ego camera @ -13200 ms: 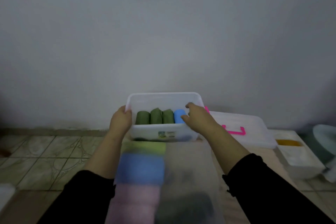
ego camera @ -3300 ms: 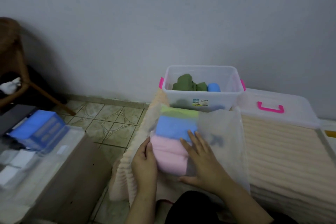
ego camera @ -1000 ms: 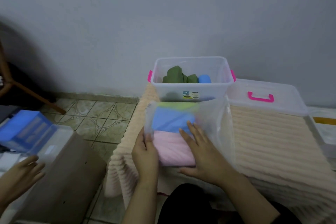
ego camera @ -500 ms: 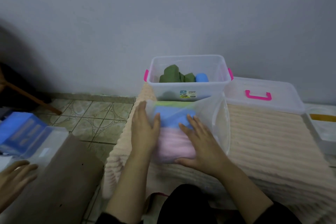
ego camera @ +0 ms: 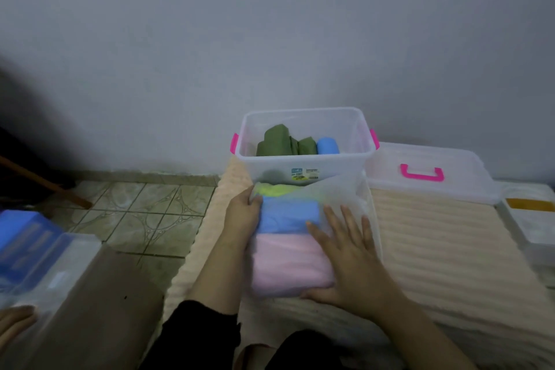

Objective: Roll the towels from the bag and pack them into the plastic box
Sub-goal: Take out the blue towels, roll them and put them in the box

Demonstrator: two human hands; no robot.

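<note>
plastic bag (ego camera: 339, 192) – both hands on it

Clear plastic box (ego camera: 303, 165) with hot-pink side clips and a small blue-and-yellow label on its front wall. Inside it, olive-green rolled towels (ego camera: 280, 143) and one sky-blue roll (ego camera: 328, 146) to their right. In front of the box, frosted translucent bag (ego camera: 339, 195) showing lime-yellow, blue (ego camera: 288, 218) and pale pink (ego camera: 288, 264) folded towels. Right of the box, clear lid (ego camera: 450, 186) with pink handle. Beneath, cream ribbed blanket (ego camera: 435, 249). Left, beige floor tiles (ego camera: 141, 213) with curved line pattern.
</note>
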